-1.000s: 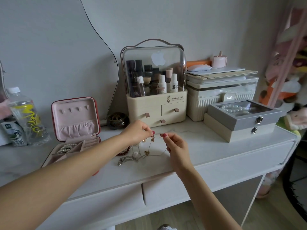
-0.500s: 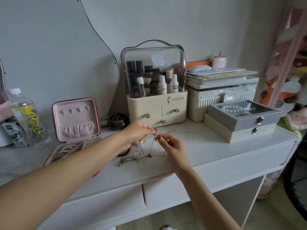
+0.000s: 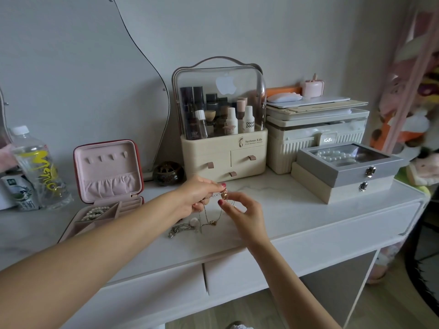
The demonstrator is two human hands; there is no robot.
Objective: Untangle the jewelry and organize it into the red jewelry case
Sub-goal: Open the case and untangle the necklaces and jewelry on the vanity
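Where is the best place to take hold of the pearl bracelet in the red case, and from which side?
Probably pinch the pearl bracelet at its upper loop, coming from straight above: it lies flat in a walled compartment of the red case, whose open lid blocks the back.

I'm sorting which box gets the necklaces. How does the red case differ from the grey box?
The red case stands open with its lid upright; the grey box is shut. The red case shows a pink lining; the grey box has a clear window in its lid. The red case sits straight on the desk; the grey box rests on a beige box. Both hold pearls.
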